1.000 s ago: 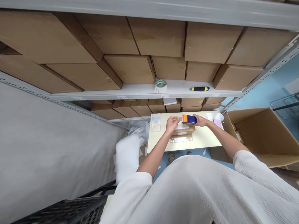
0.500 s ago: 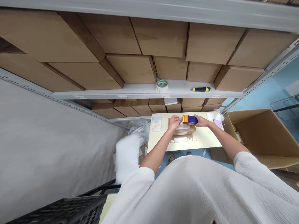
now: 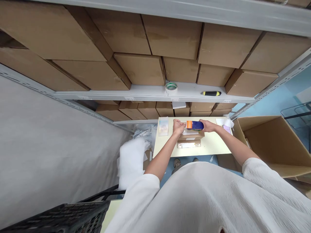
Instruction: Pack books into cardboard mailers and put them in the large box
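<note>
A small brown cardboard box lies on the pale yellow table. My right hand is wrapped round a blue and orange tape dispenser held just above the box's far edge. My left hand is closed at the box's left end, fingertips pinched right by the dispenser's orange nose; what they pinch is too small to make out. A second flat box with a shiny label sits in front of the first.
Metal shelving full of brown cartons rises behind the table; a tape roll and a yellow-black knife lie on its ledge. A large open carton stands right, white packing material left, a black crate near left.
The tape dispenser has shifted a little left over the box, toward my left hand. My left hand has moved slightly up and closed in on the dispenser's nose.
</note>
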`<action>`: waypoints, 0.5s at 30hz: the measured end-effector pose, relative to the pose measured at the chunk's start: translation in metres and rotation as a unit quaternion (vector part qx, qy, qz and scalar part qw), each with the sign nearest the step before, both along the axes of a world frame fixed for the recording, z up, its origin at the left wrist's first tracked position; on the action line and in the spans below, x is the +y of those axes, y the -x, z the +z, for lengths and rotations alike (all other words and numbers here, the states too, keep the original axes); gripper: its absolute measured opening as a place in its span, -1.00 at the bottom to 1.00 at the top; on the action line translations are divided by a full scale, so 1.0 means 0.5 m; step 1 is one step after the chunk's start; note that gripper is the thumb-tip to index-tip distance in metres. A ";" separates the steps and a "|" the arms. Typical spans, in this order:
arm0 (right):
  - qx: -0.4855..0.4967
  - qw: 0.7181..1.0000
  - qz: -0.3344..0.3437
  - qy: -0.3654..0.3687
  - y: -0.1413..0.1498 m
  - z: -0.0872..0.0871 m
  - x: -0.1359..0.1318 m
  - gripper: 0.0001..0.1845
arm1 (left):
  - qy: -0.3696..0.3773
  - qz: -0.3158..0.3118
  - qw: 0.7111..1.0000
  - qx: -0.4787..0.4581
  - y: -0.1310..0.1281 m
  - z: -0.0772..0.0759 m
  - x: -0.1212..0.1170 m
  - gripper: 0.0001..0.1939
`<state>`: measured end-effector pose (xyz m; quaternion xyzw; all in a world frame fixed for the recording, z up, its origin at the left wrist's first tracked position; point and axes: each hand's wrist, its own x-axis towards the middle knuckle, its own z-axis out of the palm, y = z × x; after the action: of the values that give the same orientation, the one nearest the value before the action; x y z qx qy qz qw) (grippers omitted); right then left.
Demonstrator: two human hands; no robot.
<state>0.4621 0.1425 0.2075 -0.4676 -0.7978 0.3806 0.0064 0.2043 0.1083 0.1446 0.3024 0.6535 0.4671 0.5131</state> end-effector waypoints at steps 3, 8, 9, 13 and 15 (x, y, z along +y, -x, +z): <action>-0.013 1.000 0.009 -0.003 0.013 0.009 0.001 -0.50 | -0.009 0.008 1.000 -0.022 0.010 -0.007 0.003 -0.37; -0.023 1.000 0.014 -0.016 0.019 0.018 0.006 -0.50 | -0.022 0.020 0.999 -0.026 0.054 -0.018 0.009 -0.34; -0.026 0.999 0.013 -0.020 0.017 0.021 0.006 -0.50 | -0.026 0.026 0.999 -0.021 0.070 -0.021 0.011 -0.35; -0.030 0.999 0.006 -0.023 0.000 0.035 0.004 -0.49 | -0.027 0.050 0.998 -0.018 0.144 -0.044 0.013 -0.36; -0.033 0.999 0.002 -0.022 -0.009 0.041 0.005 -0.48 | -0.023 0.060 0.998 -0.020 0.177 -0.061 0.009 -0.36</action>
<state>0.4665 0.1448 0.2278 -0.4777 -0.8068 0.3475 -0.0103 0.1157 0.1127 0.1139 0.2645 0.6491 0.5182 0.4901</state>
